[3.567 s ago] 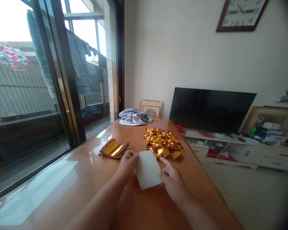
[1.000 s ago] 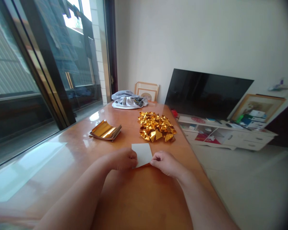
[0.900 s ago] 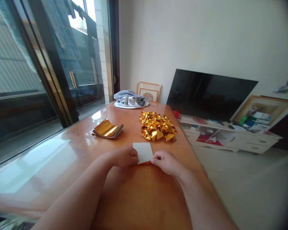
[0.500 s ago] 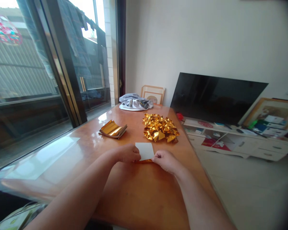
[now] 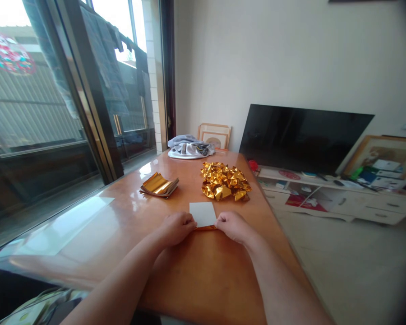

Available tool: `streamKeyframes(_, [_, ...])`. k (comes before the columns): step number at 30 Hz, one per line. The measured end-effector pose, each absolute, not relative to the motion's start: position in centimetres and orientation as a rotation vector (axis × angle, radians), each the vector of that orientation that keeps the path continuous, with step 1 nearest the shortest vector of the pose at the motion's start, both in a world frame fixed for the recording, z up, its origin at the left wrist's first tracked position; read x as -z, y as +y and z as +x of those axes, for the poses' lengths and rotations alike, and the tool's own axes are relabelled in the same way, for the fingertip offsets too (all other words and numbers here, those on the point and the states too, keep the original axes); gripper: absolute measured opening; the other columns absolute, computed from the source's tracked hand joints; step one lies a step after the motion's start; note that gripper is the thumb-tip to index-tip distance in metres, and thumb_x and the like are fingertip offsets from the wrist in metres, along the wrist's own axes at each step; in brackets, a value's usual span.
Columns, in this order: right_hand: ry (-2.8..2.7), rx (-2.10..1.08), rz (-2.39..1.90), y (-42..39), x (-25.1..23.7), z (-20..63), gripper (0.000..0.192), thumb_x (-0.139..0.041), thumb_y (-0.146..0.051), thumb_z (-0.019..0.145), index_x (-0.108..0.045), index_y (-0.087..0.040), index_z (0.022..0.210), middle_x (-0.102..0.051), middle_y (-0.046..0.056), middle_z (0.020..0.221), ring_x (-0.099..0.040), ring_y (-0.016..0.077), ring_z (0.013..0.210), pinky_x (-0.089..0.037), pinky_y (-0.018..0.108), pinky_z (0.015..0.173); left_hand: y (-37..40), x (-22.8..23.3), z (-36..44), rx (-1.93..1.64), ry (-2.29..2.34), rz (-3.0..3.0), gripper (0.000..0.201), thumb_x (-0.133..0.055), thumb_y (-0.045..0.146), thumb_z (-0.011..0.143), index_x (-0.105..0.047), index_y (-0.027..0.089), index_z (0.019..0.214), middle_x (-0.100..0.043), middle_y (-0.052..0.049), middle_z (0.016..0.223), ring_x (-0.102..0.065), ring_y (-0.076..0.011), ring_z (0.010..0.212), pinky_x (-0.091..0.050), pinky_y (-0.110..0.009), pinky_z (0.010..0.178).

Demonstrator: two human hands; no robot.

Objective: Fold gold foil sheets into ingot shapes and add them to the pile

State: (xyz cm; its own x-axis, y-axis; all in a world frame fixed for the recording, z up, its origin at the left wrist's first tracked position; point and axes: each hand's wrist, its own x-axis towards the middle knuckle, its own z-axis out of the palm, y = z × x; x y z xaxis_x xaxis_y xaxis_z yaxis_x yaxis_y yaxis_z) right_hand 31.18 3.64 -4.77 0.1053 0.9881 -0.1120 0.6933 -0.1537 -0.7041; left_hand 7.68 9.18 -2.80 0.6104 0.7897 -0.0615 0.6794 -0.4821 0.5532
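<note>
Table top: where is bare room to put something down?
Bare wood lies left of the left hand, toward the window, and on the table between the forearms. Crowded: foil sheet stack, folded gold pieces, white-backed sheet.

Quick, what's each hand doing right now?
Left hand: closed, pinching the left edge of the white sheet.
Right hand: closed, pinching the sheet's right edge.

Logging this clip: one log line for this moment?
left hand: pinches paper sheet | right hand: pinches same sheet | sheet: on table
</note>
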Motion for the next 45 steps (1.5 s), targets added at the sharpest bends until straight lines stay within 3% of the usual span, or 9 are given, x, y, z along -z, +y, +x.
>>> streamKeyframes(16, [-1.634, -0.770, -1.921, 3.6, 5.0, 31.2, 0.020, -0.062, -0.035, 0.080, -0.066, -0.018, 0.071, -0.060, -0.002, 0.063, -0.049, 0.0122, 0.058, -0.025, 0.023, 0.052, 8.7, 2.7, 7.0, -0.399, 1.126, 2.350, 0.035, -0.039, 0.037, 0.097, -0.066, 0.021, 0.082, -0.068, -0.006, 0.094, -0.061, -0.0227, 0.090, -0.046, -0.030, 0.081])
streamKeyframes(22, [-1.646, -0.762, -1.924, 3.7, 5.1, 31.3, 0.020, -0.061, -0.034, 0.080, -0.066, -0.018, 0.070, -0.060, -0.002, 0.063, -0.049, 0.0123, 0.058, -0.025, 0.024, 0.052, 8.8, 2.9, 7.0, -0.412, 1.120, 2.363, 0.038, -0.035, 0.034, 0.098, -0.064, 0.021, 0.077, -0.067, -0.006, 0.093, -0.060, -0.0214, 0.089, -0.045, -0.029, 0.079])
streamKeyframes(29, [-1.642, -0.730, -1.942, 3.7, 5.1, 31.2, 0.017, -0.062, -0.032, 0.079, -0.065, -0.018, 0.070, -0.061, -0.002, 0.064, -0.049, 0.0123, 0.059, -0.024, 0.025, 0.053, 8.4, 2.9, 7.3, -0.391, 1.178, 2.368, 0.043, -0.040, 0.050, 0.098, -0.066, 0.021, 0.079, -0.067, -0.006, 0.089, -0.061, -0.0222, 0.084, -0.043, -0.029, 0.073])
streamKeyframes(34, [-1.636, -0.722, -1.961, 3.8, 5.2, 31.2, 0.017, -0.066, -0.033, 0.077, -0.064, -0.018, 0.070, -0.061, -0.002, 0.064, -0.049, 0.0119, 0.058, -0.023, 0.024, 0.052, 8.4, 3.2, 7.5, -0.377, 1.201, 2.379, 0.032, -0.050, 0.045, 0.092, -0.066, 0.021, 0.078, -0.068, -0.005, 0.088, -0.061, -0.0213, 0.083, -0.041, -0.028, 0.070])
streamKeyframes(45, [-1.635, -0.722, -1.954, 3.7, 5.3, 31.3, 0.014, -0.064, -0.031, 0.078, -0.065, -0.018, 0.073, -0.062, -0.002, 0.064, -0.050, 0.0121, 0.059, -0.025, 0.023, 0.052, 8.7, 4.1, 7.6, -0.444, 1.229, 2.437, 0.028, -0.051, 0.040, 0.091, -0.060, 0.021, 0.074, -0.064, -0.004, 0.085, -0.059, -0.0196, 0.078, -0.037, -0.028, 0.065])
